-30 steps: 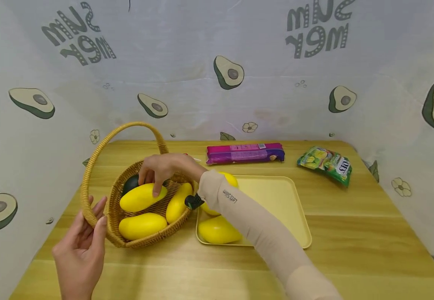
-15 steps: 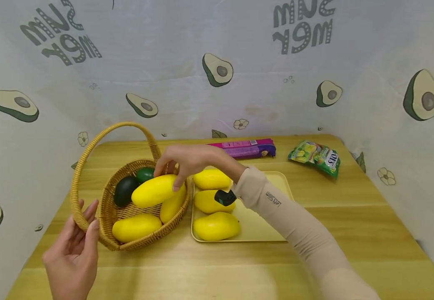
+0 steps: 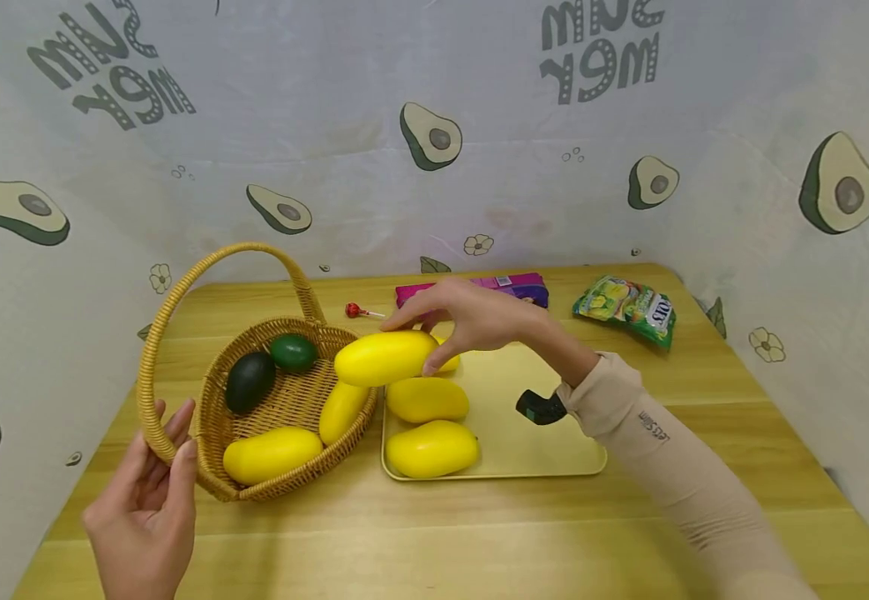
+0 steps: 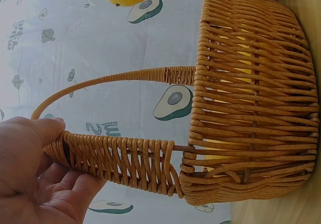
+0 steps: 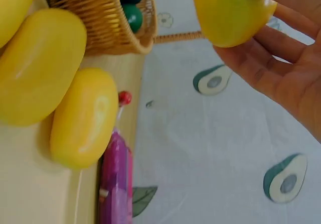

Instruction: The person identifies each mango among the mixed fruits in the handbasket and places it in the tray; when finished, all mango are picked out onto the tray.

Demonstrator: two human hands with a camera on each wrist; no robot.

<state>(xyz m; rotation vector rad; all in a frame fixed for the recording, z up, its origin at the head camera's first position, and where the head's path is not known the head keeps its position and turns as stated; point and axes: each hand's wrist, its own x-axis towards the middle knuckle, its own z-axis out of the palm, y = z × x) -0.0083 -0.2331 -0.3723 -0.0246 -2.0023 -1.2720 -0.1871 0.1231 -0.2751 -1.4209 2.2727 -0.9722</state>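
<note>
My right hand (image 3: 479, 315) grips a yellow mango (image 3: 385, 358) by its end, in the air between the basket's right rim and the tray. In the right wrist view, fingers (image 5: 296, 28) curl round the same mango (image 5: 228, 15). My left hand (image 3: 142, 508) holds the handle (image 3: 151, 379) of a wicker basket (image 3: 307, 479) low on its left side. Inside the basket lie two yellow mangoes, one in front (image 3: 272, 456) and one at the right (image 3: 342, 414), plus a dark green avocado (image 3: 250, 382) and a smaller green fruit (image 3: 293, 353).
A pale yellow tray (image 3: 539, 454) right of the basket carries three mangoes along its left side, the front one (image 3: 432, 450) fully visible. Behind stand a red lollipop (image 3: 353, 310), a purple-pink packet (image 3: 527, 290) and a green snack bag (image 3: 626, 310). A printed curtain (image 3: 329, 108) surrounds the table.
My right hand has lifted the mango out of the basket and carried it right, toward the tray. The green fruits have come into full view. My left hand stays on the handle.
</note>
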